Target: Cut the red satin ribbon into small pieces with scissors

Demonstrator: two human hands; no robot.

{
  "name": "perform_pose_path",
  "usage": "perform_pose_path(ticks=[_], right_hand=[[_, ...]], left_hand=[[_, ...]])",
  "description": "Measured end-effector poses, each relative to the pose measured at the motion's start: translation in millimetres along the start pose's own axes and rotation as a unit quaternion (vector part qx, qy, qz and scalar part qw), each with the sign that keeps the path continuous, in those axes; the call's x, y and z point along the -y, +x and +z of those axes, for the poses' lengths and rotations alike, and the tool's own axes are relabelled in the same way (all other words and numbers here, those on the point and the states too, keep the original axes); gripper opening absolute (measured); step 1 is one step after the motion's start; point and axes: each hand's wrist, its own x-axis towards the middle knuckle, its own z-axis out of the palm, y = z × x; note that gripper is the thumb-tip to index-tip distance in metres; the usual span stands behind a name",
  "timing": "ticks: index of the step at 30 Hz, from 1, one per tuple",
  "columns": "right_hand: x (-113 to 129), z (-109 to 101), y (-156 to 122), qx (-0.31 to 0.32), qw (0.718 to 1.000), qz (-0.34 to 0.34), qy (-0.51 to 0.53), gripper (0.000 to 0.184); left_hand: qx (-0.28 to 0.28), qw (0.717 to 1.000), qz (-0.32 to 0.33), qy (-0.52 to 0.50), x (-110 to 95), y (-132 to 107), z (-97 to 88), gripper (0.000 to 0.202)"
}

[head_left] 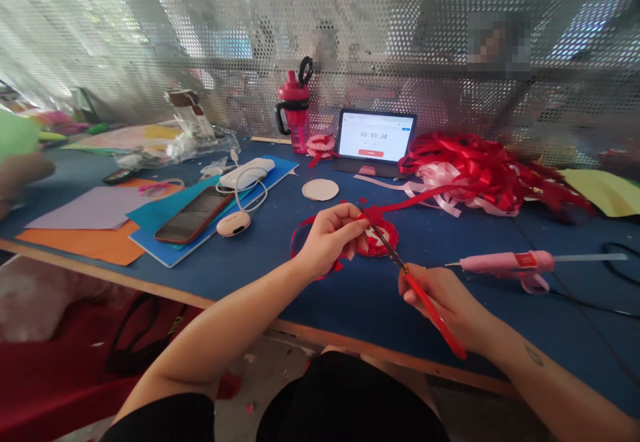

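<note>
My left hand pinches a red ribbon, which runs up and right to the ribbon heap and also loops out at the left of the hand. In my right hand is a pair of scissors with red handles. The dark blades reach up and left to the ribbon, close to my left fingertips; whether they are fully closed I cannot tell. Beneath the blades lies a round red rosette with a pale centre, partly hidden by my left hand.
A pink glue gun lies at the right, its cord trailing away. Behind are a red ribbon heap, a tablet and a pink bottle. A phone rests on folders at left. Another person's hand shows far left.
</note>
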Motion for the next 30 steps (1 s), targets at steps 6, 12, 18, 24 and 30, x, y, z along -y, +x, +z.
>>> perform_pose_path(ticks=[6, 12, 18, 24, 30], right_hand=[[-8.7, 2.0, 0.4, 0.007, 1.000, 0.024, -0.010, 0.038], [-14.6, 3.5, 1.1, -0.010, 1.000, 0.016, 0.007, 0.043], [-20.1, 2.3, -3.3, -0.022, 0.996, -0.009, 0.082, 0.059], [-21.5, -1.7, -7.9, -0.047, 0.997, -0.064, 0.019, 0.054], [-17.0, -2.3, -6.7, -0.062, 0.996, -0.048, -0.052, 0.045]], left_hand=[[-0.002, 1.000, -0.003, 0.005, 2.4, 0.1, -0.9, 0.022], [-0.004, 1.000, -0.001, 0.013, 2.4, -0.1, -1.3, 0.020], [-0.016, 0.999, 0.031, 0.020, 6.1, 3.6, -2.8, 0.022], [-0.001, 0.998, 0.068, 0.006, 12.7, 8.8, -2.6, 0.014], [0.018, 0.998, 0.062, 0.006, 11.6, 7.8, -3.0, 0.019]])
